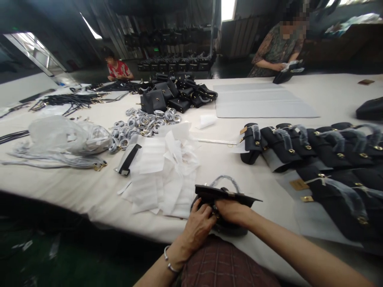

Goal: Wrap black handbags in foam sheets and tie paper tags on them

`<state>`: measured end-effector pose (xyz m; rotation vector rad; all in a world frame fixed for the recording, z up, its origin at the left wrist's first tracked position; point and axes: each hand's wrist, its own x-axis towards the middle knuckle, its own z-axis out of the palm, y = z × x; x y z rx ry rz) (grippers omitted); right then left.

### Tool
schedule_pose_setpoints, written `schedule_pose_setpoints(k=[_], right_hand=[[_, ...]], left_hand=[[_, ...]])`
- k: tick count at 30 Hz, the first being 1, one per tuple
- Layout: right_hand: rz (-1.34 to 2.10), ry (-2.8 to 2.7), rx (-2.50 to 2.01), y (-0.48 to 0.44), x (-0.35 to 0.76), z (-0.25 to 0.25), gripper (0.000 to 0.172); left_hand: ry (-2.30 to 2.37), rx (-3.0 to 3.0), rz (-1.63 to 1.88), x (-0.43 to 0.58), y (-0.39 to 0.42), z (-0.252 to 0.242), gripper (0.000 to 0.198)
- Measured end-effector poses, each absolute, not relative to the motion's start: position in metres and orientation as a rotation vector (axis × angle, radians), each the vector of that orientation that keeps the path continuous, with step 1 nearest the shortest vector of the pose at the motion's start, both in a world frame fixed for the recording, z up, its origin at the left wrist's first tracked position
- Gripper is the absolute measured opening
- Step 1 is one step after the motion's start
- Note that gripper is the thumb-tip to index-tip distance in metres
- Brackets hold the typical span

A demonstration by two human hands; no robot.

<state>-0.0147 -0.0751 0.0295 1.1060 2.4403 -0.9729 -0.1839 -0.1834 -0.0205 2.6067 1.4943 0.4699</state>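
A black handbag (233, 230) stands at the table's near edge, close to my body. Its flap is raised, and its handle (230, 178) is wrapped in clear film. My left hand (199, 221) holds the bag's near left side, fingers curled over the rim of the opening. Under the flap, my right hand (231, 211) reaches into the bag, so its fingertips are hidden. Whether that hand grips anything inside cannot be seen. Just left of the bag lies a loose pile of white tissue sheets (149, 191).
Rows of finished-looking black handbags (329, 195) fill the right side. Farther back are wrapped coiled straps (143, 121), a heap of black bags (176, 93), a plastic bag (66, 135) and a grey board (263, 101). Two people (272, 52) work across the table.
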Motion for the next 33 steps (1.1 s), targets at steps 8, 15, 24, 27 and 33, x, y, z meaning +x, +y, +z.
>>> schedule_pose_setpoints(k=[8, 15, 24, 27, 33], right_hand=[[-0.735, 2.466, 1.209, -0.074, -0.004, 0.045, 0.025], [-0.917, 2.38, 1.278, -0.084, -0.01, 0.032, 0.02], [-0.676, 2.405, 1.581, -0.081, 0.056, 0.059, 0.019], [-0.52, 2.449, 1.616, -0.097, 0.057, 0.048, 0.02], [-0.384, 2.395, 1.712, -0.125, 0.058, 0.029, 0.016]], left_hand=[[1.561, 2.585, 0.504, -0.182, -0.186, -0.011, 0.018], [1.484, 2.608, 0.312, -0.178, -0.178, -0.018, 0.006], [1.459, 2.472, 0.08, -0.159, -0.157, 0.009, 0.044], [1.459, 2.4, 0.027, -0.147, -0.142, 0.019, 0.029], [1.387, 2.303, -0.048, -0.119, -0.117, 0.027, 0.023]])
